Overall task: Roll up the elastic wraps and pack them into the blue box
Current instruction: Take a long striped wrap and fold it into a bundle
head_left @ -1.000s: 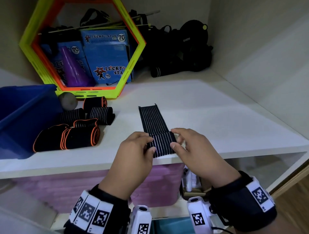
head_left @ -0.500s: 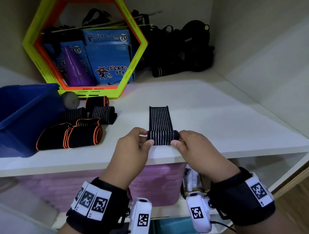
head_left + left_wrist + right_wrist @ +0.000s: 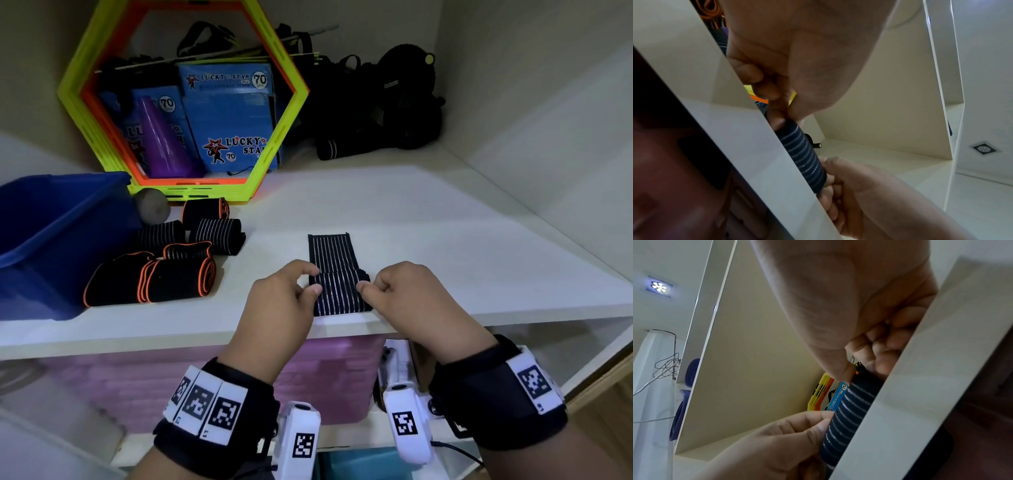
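Between my hands, at the shelf's front edge: black white-striped elastic wrap (image 3: 337,281), half rolled | left hand (image 3: 279,301) pinches its left end | right hand (image 3: 404,294) pinches its right | far left: blue plastic box (image 3: 51,233).

left hand (image 3: 281,294), right hand (image 3: 404,291), fingers curled, pinching

Soft, dim indoor light falls from recessed ceiling lamps (image 3: 658,287), leaving the white shelf (image 3: 428,240) evenly lit with faint shadows and its back corners murky, while both wrist views bend strongly at their edges, blur close up and darken below the shelf's front edge.
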